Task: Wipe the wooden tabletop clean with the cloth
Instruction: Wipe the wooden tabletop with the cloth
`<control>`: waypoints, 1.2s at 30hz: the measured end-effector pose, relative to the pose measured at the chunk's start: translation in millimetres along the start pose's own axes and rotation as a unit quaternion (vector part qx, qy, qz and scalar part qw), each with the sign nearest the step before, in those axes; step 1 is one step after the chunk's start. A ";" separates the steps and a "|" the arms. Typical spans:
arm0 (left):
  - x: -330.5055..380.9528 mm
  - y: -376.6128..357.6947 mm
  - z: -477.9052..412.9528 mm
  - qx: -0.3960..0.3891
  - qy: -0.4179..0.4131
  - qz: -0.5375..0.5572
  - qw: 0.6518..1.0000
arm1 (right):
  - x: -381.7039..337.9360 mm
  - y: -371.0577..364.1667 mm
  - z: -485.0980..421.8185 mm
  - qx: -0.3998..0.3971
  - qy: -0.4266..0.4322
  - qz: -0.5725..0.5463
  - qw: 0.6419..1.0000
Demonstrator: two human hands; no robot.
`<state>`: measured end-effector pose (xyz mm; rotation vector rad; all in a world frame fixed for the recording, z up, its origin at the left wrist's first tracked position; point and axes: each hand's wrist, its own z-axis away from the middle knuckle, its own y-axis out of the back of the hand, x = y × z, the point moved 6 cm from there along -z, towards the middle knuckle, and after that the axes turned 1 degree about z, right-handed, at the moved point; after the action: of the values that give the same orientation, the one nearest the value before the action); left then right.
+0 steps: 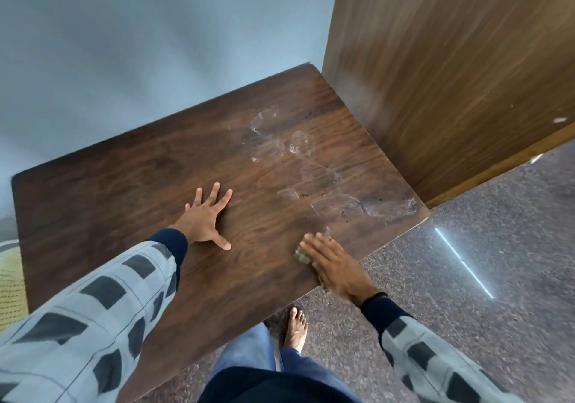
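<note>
A dark wooden tabletop (130, 181) fills the middle of the view. White smeared marks (298, 159) run across its right half. My left hand (203, 220) lies flat on the wood near the centre, fingers spread. My right hand (334, 267) presses flat on a small greyish cloth (301, 254) at the table's near right edge. Only the cloth's left and far edges show from under the fingers.
A tall wooden cabinet side (451, 69) stands against the table's right edge. A pale wall (140, 44) backs the table. Speckled stone floor (482, 262) lies to the right and below, with my bare foot (297, 328) on it. A yellowish mat (9, 281) shows at the left edge.
</note>
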<state>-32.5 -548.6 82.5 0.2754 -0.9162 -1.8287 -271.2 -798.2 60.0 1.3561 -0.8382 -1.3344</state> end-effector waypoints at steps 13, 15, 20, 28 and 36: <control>0.9 -0.1 -0.2 -0.014 0.011 -0.017 1.000 | 13.2 4.5 -28.0 0.015 -0.037 -0.035 0.999; -0.1 0.0 -1.6 -0.015 0.011 -0.015 1.000 | 9.2 3.5 -50.6 0.038 -0.130 -0.068 0.988; 0.3 1.2 0.1 -0.022 0.013 -0.023 0.999 | -36.5 -0.4 -59.7 0.008 0.051 -0.037 0.998; 5.4 -0.6 -3.5 -0.025 0.023 -0.017 0.999 | -6.8 14.9 -134.1 0.039 -0.135 -0.076 0.987; -4.4 64.6 -33.6 0.079 0.043 0.080 0.993 | 8.4 17.6 -119.1 0.023 -0.089 -0.073 0.993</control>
<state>33.3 -572.1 103.6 0.3660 -0.9948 -1.5877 -150.9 -788.5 59.5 1.3693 -0.9069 -1.5762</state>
